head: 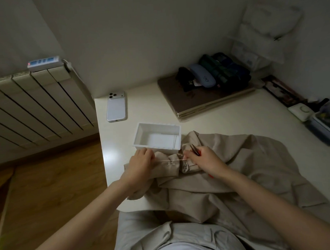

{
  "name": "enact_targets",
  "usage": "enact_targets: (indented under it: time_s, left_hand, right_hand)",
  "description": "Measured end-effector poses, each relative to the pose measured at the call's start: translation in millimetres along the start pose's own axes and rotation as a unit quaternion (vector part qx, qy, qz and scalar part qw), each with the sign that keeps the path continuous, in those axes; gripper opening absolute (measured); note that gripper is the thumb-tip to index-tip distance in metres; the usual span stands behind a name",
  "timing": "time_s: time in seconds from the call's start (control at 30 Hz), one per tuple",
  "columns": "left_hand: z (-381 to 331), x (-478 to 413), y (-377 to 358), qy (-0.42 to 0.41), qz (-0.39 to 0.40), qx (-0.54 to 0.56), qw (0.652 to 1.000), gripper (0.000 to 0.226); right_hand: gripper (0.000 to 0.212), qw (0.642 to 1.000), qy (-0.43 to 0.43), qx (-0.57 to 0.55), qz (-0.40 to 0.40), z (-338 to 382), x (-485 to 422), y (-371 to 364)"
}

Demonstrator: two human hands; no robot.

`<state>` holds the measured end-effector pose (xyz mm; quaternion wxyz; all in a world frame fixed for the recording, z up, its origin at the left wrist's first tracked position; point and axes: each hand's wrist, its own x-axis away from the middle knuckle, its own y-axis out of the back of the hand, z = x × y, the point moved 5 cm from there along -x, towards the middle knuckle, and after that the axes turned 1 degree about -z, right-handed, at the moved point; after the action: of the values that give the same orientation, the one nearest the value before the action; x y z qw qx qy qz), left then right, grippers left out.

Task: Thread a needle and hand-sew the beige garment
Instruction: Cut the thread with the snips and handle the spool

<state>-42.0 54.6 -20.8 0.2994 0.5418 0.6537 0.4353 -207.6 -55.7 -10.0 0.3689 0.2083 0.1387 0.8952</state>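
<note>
The beige garment [238, 169] lies crumpled over the near part of the white table and hangs down onto my lap. A pale thread [169, 160] runs taut between my two hands just above the cloth. My left hand [141, 163] pinches its left end. My right hand [201, 159] pinches the right end and also holds small scissors [194, 149] with a red handle; the dark blades point up and away. The needle is too small to make out.
A white open plastic box [140, 137] stands just beyond my hands. A white phone [116, 106] lies face down near the table's left edge. At the back right are a flat brown stack [206, 102] with dark items, and containers [319, 125] at the right edge. A radiator [32, 104] stands left.
</note>
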Motion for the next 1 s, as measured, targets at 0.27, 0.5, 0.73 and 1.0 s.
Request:
enact_targets:
  time_s: [0.27,0.5,0.73,1.0]
  left_hand:
    - [20,18,-46,0.0,0.138,-0.153,0.979,0.044]
    - [-19,11,-50,-0.04,0.097,-0.018,0.994,0.021]
    - [-60,-10,-77,-0.079,0.135,0.094,0.983,0.019]
    - [-72,-18,-58,-0.037,0.084,0.189,0.978,0.005]
  right_hand:
    - [0.012,0.977,0.009,0.21,-0.027,-5,-11,37]
    - [0.025,0.954,-0.015,0.255,-0.159,11,-22,68]
    - [0.021,0.963,-0.105,-0.175,-0.173,25,-29,67]
    - [0.019,0.983,-0.085,-0.117,-0.113,36,-27,64]
